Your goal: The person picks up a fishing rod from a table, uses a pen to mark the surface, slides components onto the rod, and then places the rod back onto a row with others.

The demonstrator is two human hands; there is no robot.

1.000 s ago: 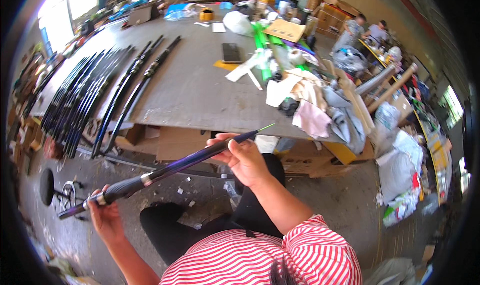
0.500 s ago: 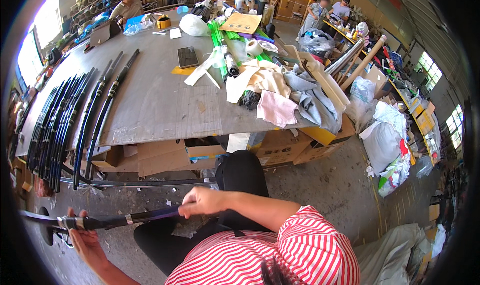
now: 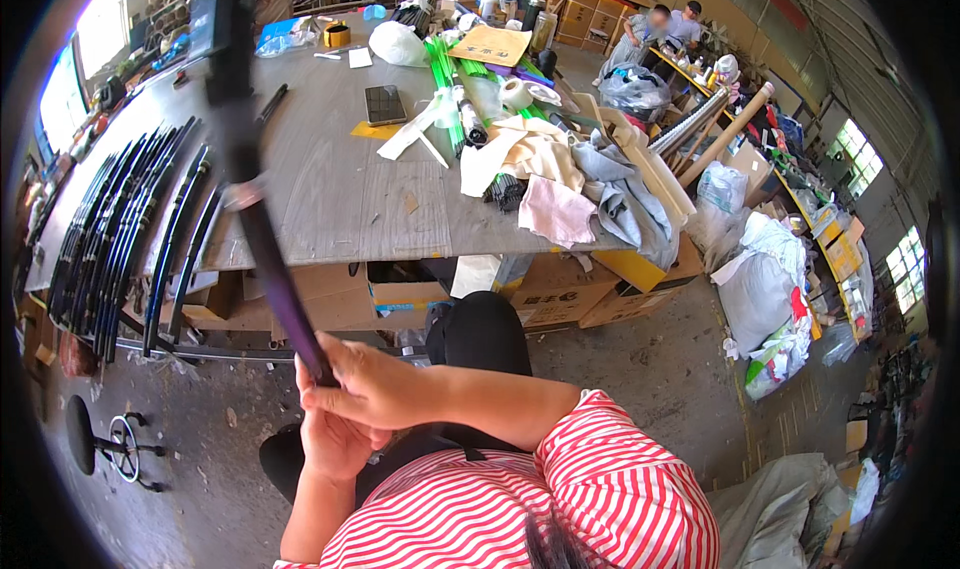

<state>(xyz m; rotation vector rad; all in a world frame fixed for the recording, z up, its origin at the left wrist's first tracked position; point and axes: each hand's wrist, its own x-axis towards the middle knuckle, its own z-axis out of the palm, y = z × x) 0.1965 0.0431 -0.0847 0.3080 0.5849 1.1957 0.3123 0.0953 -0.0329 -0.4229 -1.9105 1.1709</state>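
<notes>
A dark fishing rod (image 3: 270, 254) with a purple-tinted lower part and a light ring rises steeply, leaning to the upper left. My right hand (image 3: 375, 381) is closed round its lower end. Just below, my left hand (image 3: 335, 444) is closed at the same end, pressed against the right hand, which partly hides its fingers. Blurred and close, the rod's upper part crosses in front of the table's left side. Several similar dark rods (image 3: 120, 229) lie side by side on the left of the grey table (image 3: 340, 209).
Cloths (image 3: 555, 209), green rods (image 3: 442, 64) and a phone (image 3: 384, 105) lie on the table. Cardboard boxes (image 3: 560, 294) stand underneath. A black stool (image 3: 80, 434) is at the lower left, white sacks (image 3: 765, 289) at the right. Other people (image 3: 640, 39) are at the back.
The rod has swung from nearly level at the left to steeply upright. My left hand has moved from farther along the rod to its lower end, beside my right hand.
</notes>
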